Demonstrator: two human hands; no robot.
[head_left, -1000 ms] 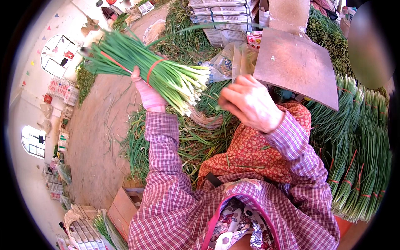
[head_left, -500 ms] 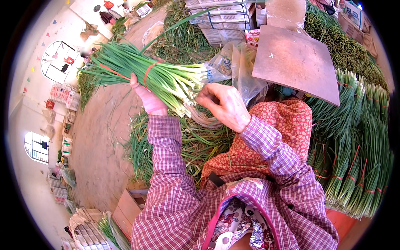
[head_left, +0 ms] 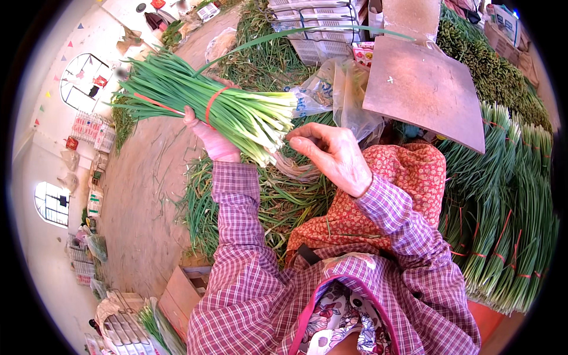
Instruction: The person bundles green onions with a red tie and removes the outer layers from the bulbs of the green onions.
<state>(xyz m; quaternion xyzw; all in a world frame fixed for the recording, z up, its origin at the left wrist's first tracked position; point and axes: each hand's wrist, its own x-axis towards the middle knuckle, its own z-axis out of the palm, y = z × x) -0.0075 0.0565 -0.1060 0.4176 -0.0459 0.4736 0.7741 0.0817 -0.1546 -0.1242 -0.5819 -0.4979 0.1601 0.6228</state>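
My left hand (head_left: 214,141) is wrapped around a bunch of chives (head_left: 195,97), held up on its side with the leaves to the left and the pale stem ends to the right. A red band (head_left: 213,105) circles the bunch, and another red strip lies along the leaves near my thumb. One long loose leaf (head_left: 307,29) arches out over the top toward the right. Just off the stem ends is my right hand (head_left: 336,155), thumb and forefinger tips drawn together. Anything between those tips is too small to make out.
Loose chives and trimmings (head_left: 272,207) cover the floor below my hands. A brown board (head_left: 423,89) stands ahead right, beside clear plastic bags (head_left: 349,100) and stacked white crates (head_left: 319,44). Several banded bundles (head_left: 503,219) are piled at my right. A wooden box (head_left: 180,296) sits lower left.
My right hand has drawn back a little, right and down, from the stem ends. The long loose leaf now reaches farther right. My left hand keeps its hold on the bunch.
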